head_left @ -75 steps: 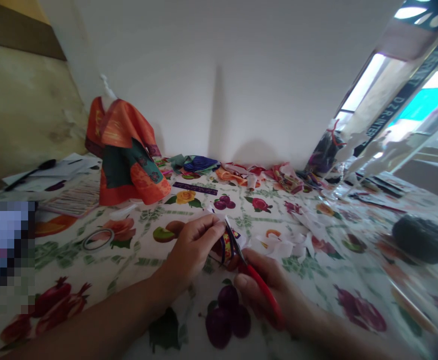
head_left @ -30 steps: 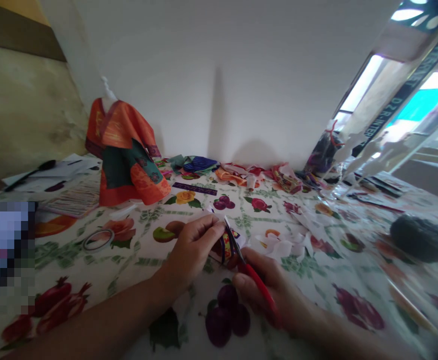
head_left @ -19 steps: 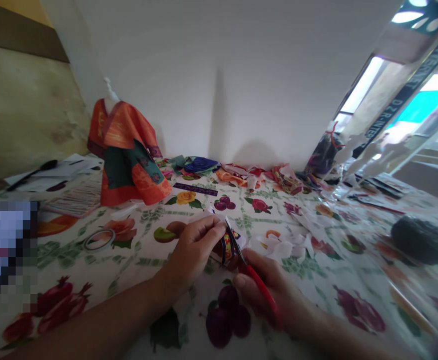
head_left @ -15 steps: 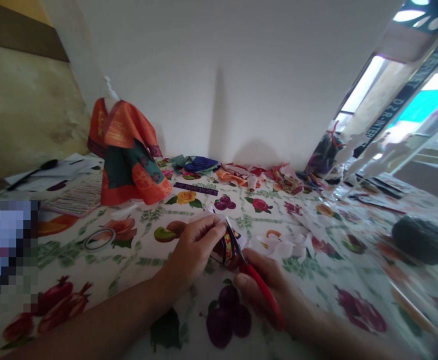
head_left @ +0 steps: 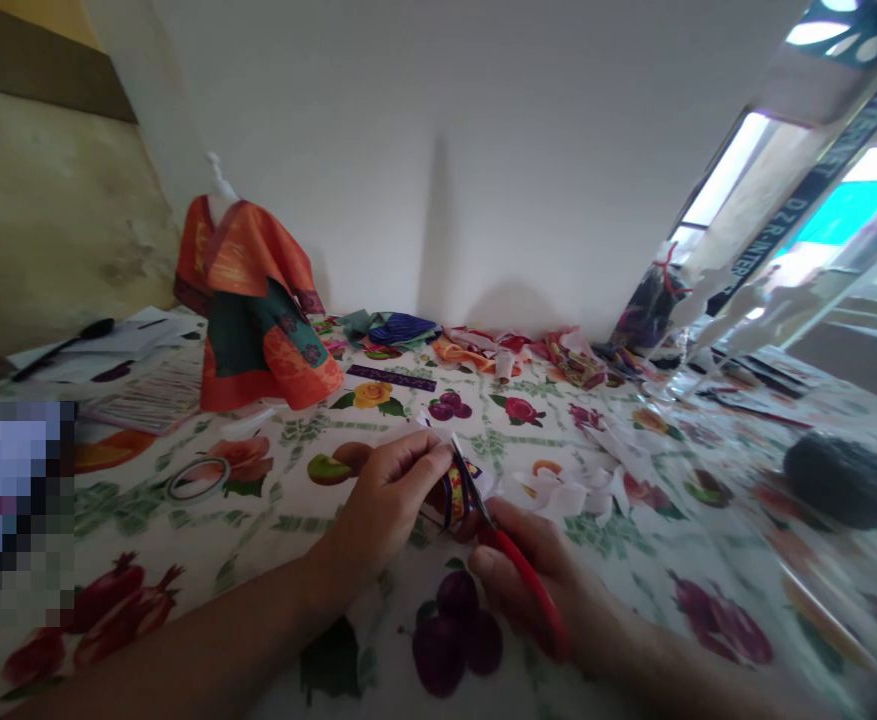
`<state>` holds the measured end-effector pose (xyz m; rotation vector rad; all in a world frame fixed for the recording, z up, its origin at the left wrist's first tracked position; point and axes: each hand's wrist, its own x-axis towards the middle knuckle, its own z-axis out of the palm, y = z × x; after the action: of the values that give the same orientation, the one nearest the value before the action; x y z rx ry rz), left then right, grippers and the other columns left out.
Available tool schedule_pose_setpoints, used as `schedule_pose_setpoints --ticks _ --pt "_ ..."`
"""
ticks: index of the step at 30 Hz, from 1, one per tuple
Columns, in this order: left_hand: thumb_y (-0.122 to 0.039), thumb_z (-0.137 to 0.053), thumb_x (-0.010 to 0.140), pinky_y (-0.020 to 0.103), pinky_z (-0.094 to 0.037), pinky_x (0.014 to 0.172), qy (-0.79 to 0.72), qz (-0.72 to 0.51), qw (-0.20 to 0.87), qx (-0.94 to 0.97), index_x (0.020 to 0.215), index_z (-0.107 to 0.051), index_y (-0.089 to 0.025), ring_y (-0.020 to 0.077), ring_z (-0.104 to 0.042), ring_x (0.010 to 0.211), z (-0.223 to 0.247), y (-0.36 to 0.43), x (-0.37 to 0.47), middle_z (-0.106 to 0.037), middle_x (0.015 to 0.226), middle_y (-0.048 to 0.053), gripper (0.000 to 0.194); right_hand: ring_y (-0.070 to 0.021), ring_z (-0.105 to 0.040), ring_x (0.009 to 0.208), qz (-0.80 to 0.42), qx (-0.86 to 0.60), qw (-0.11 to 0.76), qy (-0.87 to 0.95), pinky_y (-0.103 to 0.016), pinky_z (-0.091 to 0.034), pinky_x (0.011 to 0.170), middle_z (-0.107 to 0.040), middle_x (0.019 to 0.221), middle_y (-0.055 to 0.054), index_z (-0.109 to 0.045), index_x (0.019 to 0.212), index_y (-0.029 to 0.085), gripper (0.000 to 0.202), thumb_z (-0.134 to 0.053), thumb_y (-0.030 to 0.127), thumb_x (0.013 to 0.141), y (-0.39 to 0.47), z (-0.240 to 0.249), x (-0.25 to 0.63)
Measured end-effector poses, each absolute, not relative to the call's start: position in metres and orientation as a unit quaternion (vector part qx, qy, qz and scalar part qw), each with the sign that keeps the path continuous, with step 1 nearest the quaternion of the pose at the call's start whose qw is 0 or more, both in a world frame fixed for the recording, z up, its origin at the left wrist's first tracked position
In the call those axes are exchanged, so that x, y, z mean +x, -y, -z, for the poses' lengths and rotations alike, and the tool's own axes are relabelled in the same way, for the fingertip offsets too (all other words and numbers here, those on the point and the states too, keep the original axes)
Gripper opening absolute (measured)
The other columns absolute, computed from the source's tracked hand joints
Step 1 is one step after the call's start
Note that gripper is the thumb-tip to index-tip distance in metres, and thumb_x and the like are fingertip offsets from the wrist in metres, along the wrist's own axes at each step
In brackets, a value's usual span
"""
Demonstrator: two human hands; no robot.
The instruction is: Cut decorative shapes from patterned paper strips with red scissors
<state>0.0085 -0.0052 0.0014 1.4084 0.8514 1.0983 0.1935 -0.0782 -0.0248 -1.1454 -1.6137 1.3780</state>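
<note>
My left hand [head_left: 397, 490] pinches a small piece of patterned ribbon [head_left: 454, 500], dark purple with yellow and red, with some white material at its upper edge. In my right hand [head_left: 535, 560] are red-handled scissors [head_left: 524, 575], their blades pointing up and left, against the ribbon beside my left fingertips. The two hands are close together above the flowered tablecloth [head_left: 363, 620]. Part of the ribbon is hidden behind my fingers and the blades.
A doll form in an orange and green dress [head_left: 258, 300] stands back left. Fabric scraps [head_left: 475, 350] lie along the wall. White scraps [head_left: 573, 490] lie right of my hands, a tape roll [head_left: 198, 478] left, and a dark bundle [head_left: 847, 480] far right.
</note>
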Motion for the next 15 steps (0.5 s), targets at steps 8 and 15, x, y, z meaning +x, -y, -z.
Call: schedule_pose_setpoints --ticks 8,15 --pt "-0.038 -0.064 0.093 0.026 -0.046 0.053 -0.355 -0.454 0.564 0.591 0.066 -0.059 -0.022 0.0155 -0.056 0.057 -0.0017 0.0065 0.0084 -0.058 0.060 -0.002 0.032 -0.0093 -0.042 0.053 -0.577 -0.438 0.350 0.594 -0.018 -0.030 0.044 -0.050 0.065 0.005 -0.055 0.094 0.018 0.045 -0.068 0.061 0.104 0.0802 0.0262 0.1935" --pt "-0.037 -0.064 0.093 0.025 -0.043 0.053 -0.350 -0.458 0.571 0.585 0.065 -0.058 -0.021 0.0133 -0.052 0.057 -0.0019 0.0061 0.0088 -0.055 0.060 -0.002 0.033 -0.0086 -0.044 0.052 -0.584 -0.430 0.359 0.587 -0.017 -0.031 0.045 -0.052 0.065 0.005 -0.057 0.097 0.017 0.044 -0.069 0.060 0.104 0.0794 0.0254 0.1929"
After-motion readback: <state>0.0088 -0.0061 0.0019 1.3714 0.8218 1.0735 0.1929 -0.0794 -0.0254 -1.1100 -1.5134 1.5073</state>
